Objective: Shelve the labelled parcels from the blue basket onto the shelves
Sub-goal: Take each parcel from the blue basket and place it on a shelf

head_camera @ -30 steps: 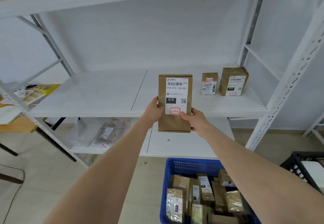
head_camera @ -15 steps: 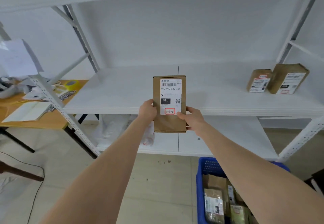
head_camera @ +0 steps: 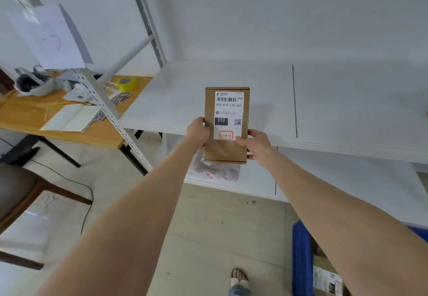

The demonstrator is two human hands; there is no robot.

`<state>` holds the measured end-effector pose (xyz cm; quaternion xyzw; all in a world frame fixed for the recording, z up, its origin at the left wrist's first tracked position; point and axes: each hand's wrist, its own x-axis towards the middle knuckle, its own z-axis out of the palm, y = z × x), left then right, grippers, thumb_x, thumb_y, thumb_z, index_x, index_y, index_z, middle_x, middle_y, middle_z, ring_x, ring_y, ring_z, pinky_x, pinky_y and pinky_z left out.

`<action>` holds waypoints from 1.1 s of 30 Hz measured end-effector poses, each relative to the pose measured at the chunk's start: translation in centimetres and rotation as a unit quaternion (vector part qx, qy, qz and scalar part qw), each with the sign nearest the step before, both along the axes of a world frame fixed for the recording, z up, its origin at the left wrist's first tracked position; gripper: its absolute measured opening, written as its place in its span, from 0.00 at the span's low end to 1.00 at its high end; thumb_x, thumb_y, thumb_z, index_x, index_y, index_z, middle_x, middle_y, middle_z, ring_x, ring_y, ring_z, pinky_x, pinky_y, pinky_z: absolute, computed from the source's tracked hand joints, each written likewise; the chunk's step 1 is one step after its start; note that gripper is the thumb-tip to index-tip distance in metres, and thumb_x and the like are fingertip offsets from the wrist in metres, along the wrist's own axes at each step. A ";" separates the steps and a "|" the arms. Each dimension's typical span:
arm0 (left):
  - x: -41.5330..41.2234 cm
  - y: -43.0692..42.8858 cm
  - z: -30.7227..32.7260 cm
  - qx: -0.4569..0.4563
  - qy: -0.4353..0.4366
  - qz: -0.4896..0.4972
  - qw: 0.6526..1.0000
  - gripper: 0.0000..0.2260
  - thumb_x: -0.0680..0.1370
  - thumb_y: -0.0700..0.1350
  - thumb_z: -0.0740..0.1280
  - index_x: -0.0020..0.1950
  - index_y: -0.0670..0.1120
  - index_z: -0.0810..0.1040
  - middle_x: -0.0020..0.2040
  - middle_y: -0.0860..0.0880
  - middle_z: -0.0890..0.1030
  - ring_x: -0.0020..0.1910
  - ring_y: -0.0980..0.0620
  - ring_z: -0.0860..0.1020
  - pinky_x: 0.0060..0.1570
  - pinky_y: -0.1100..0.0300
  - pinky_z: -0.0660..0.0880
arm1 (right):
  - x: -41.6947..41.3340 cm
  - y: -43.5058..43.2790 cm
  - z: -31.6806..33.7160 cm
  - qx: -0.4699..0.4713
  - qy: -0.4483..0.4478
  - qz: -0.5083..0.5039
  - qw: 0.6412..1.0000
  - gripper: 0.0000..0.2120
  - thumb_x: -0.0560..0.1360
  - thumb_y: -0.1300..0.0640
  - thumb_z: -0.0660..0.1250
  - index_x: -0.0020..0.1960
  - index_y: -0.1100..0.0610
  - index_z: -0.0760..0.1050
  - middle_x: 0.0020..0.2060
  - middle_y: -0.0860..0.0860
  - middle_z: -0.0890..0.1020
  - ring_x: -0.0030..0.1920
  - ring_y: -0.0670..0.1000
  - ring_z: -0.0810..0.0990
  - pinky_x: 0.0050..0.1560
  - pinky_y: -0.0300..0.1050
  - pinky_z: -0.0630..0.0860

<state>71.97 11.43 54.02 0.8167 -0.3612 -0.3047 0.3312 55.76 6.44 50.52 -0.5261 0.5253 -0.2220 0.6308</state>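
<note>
A tall brown cardboard parcel (head_camera: 225, 147) with a white shipping label and a red-framed sticker stands upright in front of me. My left hand (head_camera: 198, 131) grips its left edge and my right hand (head_camera: 256, 143) grips its right edge, thumb on the front. The parcel is held in the air just before the front edge of the white middle shelf (head_camera: 254, 101). The blue basket (head_camera: 301, 256) sits on the floor at the lower right, mostly behind my right forearm; a labelled parcel (head_camera: 327, 280) shows inside it.
A lower shelf (head_camera: 347, 180) carries a clear plastic bag with red print (head_camera: 215, 171). The rack's perforated upright (head_camera: 108, 115) slants at left. Beyond it a wooden table (head_camera: 69, 131) bears a notebook, yellow tape and clutter. A chair (head_camera: 34, 203) stands lower left.
My view has swung left along the shelf: the two parcels at the shelf's right end have left the frame and the basket has slid to the lower right. Both hands keep holding the parcel.
</note>
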 end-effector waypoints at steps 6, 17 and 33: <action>6.3 -3.5 1.1 0.010 0.013 0.020 1.000 0.18 0.78 0.35 0.54 0.66 0.43 0.71 0.61 0.39 0.77 0.59 0.37 0.76 0.51 0.41 0.78 | 6.9 -4.5 0.1 0.002 0.000 0.006 1.000 0.22 0.73 0.58 0.72 0.66 0.54 0.74 0.56 0.54 0.81 0.56 0.57 0.80 0.56 0.58 0.78; 16.0 -6.3 3.3 -0.022 -0.025 0.036 0.999 0.16 0.75 0.34 0.54 0.59 0.40 0.75 0.56 0.39 0.79 0.56 0.38 0.77 0.54 0.44 0.77 | 16.7 -7.1 1.9 -0.088 0.024 0.008 0.996 0.21 0.74 0.58 0.69 0.66 0.52 0.73 0.54 0.53 0.82 0.53 0.55 0.81 0.57 0.55 0.78; 28.9 -6.3 4.4 -0.054 -0.082 -0.048 0.994 0.12 0.78 0.39 0.58 0.59 0.39 0.75 0.55 0.42 0.80 0.54 0.42 0.77 0.52 0.52 0.75 | 30.3 -5.2 1.2 -0.156 0.080 -0.114 0.978 0.23 0.71 0.61 0.71 0.65 0.55 0.73 0.57 0.53 0.81 0.54 0.53 0.80 0.55 0.48 0.76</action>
